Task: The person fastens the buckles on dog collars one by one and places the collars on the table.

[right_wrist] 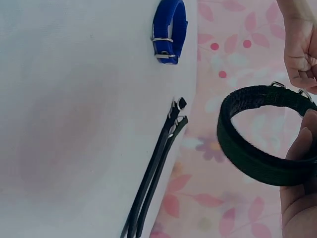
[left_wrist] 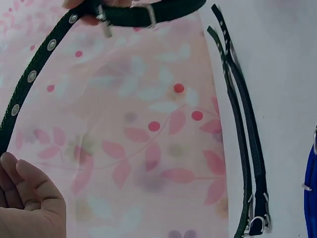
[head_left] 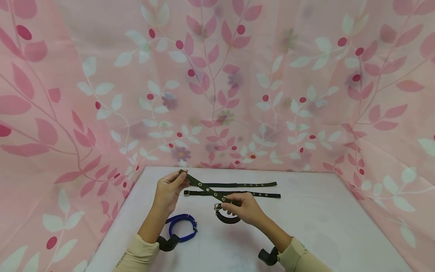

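A dark green buckle collar [head_left: 208, 189] is held up over the table, its eyeleted strap slanting between the two hands. My left hand [head_left: 171, 187] pinches the strap's free end. Near the silver buckle, my right hand [head_left: 247, 207] grips the collar, and the rest of it hangs below in a loop [right_wrist: 242, 168]. A row of metal eyelets shows along the strap [left_wrist: 42, 62] in the left wrist view. The right fingers partly hide the part by the buckle.
Two more dark green collars [head_left: 234, 185] [head_left: 234, 193] lie stretched out side by side behind the hands. A coiled blue collar [head_left: 186, 238] rests by the left forearm. The white table [head_left: 306, 226] meets pink floral cloth [head_left: 217, 94] at its back and sides.
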Demonstrator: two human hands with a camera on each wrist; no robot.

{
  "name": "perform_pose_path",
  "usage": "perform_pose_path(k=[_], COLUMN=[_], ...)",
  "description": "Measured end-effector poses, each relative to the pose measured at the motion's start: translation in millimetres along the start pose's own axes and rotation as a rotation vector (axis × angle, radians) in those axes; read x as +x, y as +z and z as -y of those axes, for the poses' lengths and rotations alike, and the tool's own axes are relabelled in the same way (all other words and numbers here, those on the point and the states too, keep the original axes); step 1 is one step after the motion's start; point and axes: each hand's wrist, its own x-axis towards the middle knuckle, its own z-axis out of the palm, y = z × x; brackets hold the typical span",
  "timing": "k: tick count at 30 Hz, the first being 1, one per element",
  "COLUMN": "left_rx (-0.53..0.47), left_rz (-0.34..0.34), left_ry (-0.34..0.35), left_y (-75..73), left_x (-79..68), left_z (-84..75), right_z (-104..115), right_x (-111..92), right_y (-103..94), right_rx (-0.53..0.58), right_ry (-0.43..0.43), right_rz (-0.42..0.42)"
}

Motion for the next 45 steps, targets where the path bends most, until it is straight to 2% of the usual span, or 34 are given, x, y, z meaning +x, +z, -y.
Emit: perform_pose_path(k=[5,13,18,24,29,34,40,45], left_rx=[-0.018,-0.015,-0.010,-0.020,-0.008,-0.003,-0.006,0.015], left_rz=[-0.027,-0.037,-0.034,-0.005,-0.005,-0.010,-0.025,-0.034], left_ry=[0.008,0.008,0.009,0.007,-0.017,-0.025,-0.027,-0.072], left_y=[-5.2,-7.0,-8.8,-11.0,-12.7,-13.8,-13.5,-14.0], left_x=[2.2,3.1,2.3,2.4,3.4,2.7,0.8,-1.0], left_z=[-6.3,-7.9,-8.1,-5.2,-2.1,-1.2,0.1,4.1], right_z=[-1.0,1.1,-10.5,-37.5,-43.5,-44.4,-44.9,-44.1], right_x=[1.1,-0.5,-1.3,0.4,0.6,-0.5,-3.3,-5.6], right_y=[-2.6,-3.3,-2.5,-5.1,-7.7,-8.2,-8.5,-8.6], right_rx=[0.023,0.013,0.011,0.123,0.260,0.338,0.330,0.351], right_ry=[0.011,0.033,0.026,0.029,0.074,0.108,0.113,0.158], right_rz=[-0.002,-0.009,-0.006,-0.024,-0.027,-0.038,-0.041,-0.073])
